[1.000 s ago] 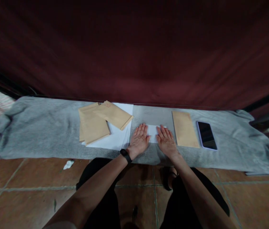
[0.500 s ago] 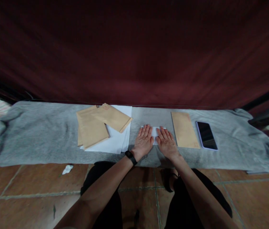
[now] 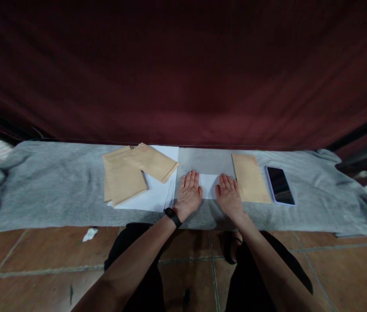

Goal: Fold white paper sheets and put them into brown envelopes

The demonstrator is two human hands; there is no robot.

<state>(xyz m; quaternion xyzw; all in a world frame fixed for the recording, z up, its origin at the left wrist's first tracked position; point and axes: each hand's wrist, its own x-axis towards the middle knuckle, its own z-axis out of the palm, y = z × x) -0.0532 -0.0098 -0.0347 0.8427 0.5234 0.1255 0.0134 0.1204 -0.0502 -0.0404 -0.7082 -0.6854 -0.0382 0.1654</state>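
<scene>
A small folded sheet of white paper (image 3: 208, 185) lies on the grey cloth between my hands. My left hand (image 3: 189, 193) rests flat on its left end, fingers stretched out, a black band on the wrist. On the right end lies my right hand (image 3: 228, 195), also flat with fingers extended. The parts of the paper under both palms are hidden. Just right of my right hand is a single brown envelope (image 3: 251, 178). Left of my left hand, a stack of white sheets (image 3: 157, 197) is partly covered by several brown envelopes (image 3: 126, 173).
A phone (image 3: 280, 185) in a pale purple case lies right of the single envelope. The grey cloth (image 3: 56, 186) covers a long narrow surface, with a dark red cloth (image 3: 183, 86) rising behind. A crumpled white scrap (image 3: 90, 234) sits on the tiled floor.
My hands have slid apart, the left one further left and the right one slightly right. More of the white paper's middle shows between them.
</scene>
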